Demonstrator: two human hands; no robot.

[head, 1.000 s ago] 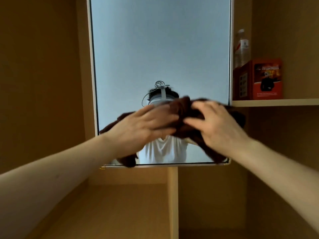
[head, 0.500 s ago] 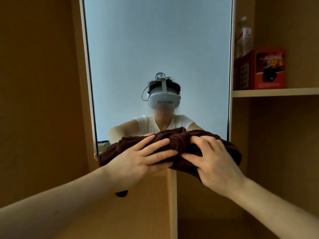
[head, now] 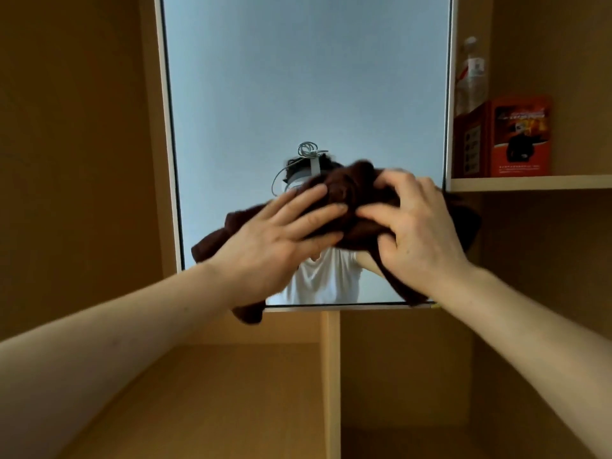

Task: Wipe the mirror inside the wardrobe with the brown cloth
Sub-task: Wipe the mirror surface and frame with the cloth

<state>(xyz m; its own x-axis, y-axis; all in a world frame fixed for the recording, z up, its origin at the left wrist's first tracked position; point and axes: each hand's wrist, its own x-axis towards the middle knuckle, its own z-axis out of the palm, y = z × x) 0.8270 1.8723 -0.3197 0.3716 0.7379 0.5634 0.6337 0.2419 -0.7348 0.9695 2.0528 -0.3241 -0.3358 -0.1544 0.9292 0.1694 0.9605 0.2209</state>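
Brown cloth (head: 347, 197) lies bunched against the lower part of the mirror (head: 298, 77), its ends trailing down to the left and right, the left end hanging just past the mirror's bottom edge. The left hand (head: 275, 240) presses on it with straight, spread fingers. The right hand (head: 417, 226) grips the brown cloth, fingers curled into the folds and thumb tucked under one. Both forearms reach up from the lower corners. In the glass a person in a white top shows, largely hidden behind the cloth. The mirror hangs inside the wooden wardrobe (head: 66, 144), above an upright divider (head: 330, 376). Just right of the mirror, a shelf (head: 546, 183) carries a red box (head: 520, 137), with a clear bottle (head: 470, 74) behind it
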